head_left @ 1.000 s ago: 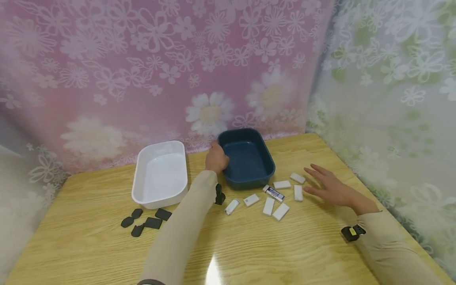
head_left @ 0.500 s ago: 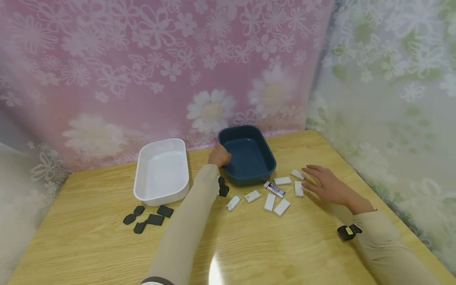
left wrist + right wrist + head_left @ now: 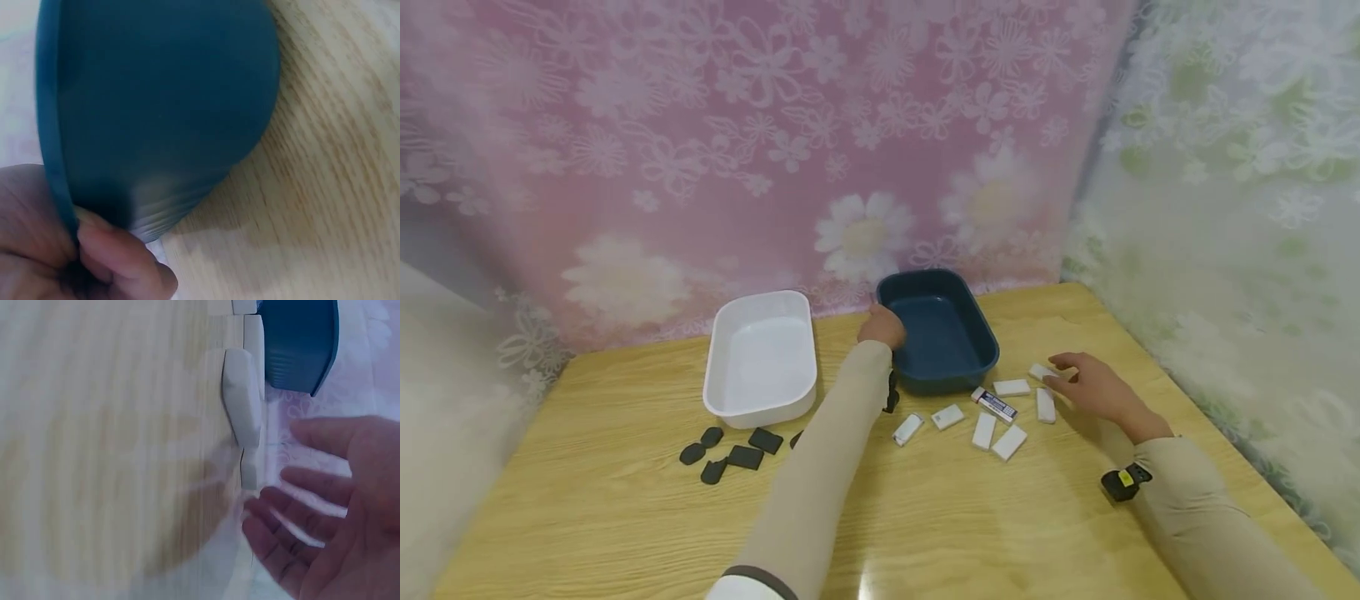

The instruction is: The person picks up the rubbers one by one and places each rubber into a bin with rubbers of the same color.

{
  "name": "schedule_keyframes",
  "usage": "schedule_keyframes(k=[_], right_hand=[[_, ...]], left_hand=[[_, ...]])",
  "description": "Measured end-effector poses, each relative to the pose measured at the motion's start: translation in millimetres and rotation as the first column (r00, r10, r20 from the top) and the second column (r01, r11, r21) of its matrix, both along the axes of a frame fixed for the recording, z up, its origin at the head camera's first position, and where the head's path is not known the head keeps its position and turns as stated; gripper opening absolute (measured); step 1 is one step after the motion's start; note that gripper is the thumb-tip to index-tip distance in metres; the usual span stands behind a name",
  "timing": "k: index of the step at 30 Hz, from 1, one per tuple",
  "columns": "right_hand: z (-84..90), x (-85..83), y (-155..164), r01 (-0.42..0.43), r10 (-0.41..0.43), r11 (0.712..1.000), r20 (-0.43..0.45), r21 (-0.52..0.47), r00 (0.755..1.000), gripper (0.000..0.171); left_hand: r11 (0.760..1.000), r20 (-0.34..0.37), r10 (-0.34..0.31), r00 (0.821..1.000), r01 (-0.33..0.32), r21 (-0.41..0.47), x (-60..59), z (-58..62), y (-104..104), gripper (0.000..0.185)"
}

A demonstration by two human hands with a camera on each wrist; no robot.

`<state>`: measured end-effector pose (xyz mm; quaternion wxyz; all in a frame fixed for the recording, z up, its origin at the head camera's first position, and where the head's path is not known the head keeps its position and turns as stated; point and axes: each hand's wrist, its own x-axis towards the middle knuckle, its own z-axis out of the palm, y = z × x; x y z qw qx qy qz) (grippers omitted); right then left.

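**A:** Head view first: where are the two hands?

**B:** The left hand (image 3: 882,326) is at the back of the table (image 3: 625,517), on the left rim of the dark blue tub (image 3: 938,333). The right hand (image 3: 1086,385) hovers low at the right end of a loose scatter of white erasers (image 3: 1010,442), near the table's right edge.

**A:** Is the left hand gripping the tub?

**B:** Yes. The left wrist view shows the fingers (image 3: 119,259) curled under the tub's wall (image 3: 169,106), with the rim pinched between them and the rest of the hand.

**A:** And the right hand?

**B:** Its fingers are spread and relaxed, holding nothing. In the right wrist view the open palm (image 3: 350,531) sits just beside a white eraser (image 3: 240,403), but the blur hides whether a fingertip touches it. In the head view the fingertips reach the small eraser (image 3: 1042,372) farthest right.

**A:** Where does the tub stand?

**B:** Against the back edge of the table, right of centre, beside the pink flowered curtain (image 3: 737,142). The erasers lie just in front of it; one with a printed sleeve (image 3: 997,405) is among them.

**A:** Anything else on the table?

**B:** A white tub (image 3: 763,358) stands left of the blue one, apart from it. Several black pieces (image 3: 733,450) lie in front of the white tub, toward the left.
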<state>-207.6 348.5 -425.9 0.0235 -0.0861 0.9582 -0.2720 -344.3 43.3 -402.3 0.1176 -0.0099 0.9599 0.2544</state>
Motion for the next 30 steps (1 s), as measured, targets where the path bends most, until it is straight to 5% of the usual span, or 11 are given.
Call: schedule_keyframes(k=[7, 19, 30], right_hand=[[-5.0, -14.2, -3.7, 0.017, -0.019, 0.999, 0.067, 0.027, 0.998, 0.048], [-10.6, -17.2, -0.5, 0.023, -0.023, 0.999, 0.012, 0.04, 1.0, 0.038], [-7.2, -6.1, 15.4, 0.037, -0.038, 0.998, 0.009, 0.053, 0.999, 0.04]], left_hand=[[0.997, 0.004, 0.068, 0.998, -0.068, -0.041, 7.7, -0.3, 5.0, 0.066], [0.994, -0.006, 0.105, 0.994, -0.105, -0.029, 15.9, 3.5, 10.4, 0.063], [0.993, 0.037, 0.111, 0.993, -0.109, -0.056, 1.1, -6.0, 31.5, 0.068]])
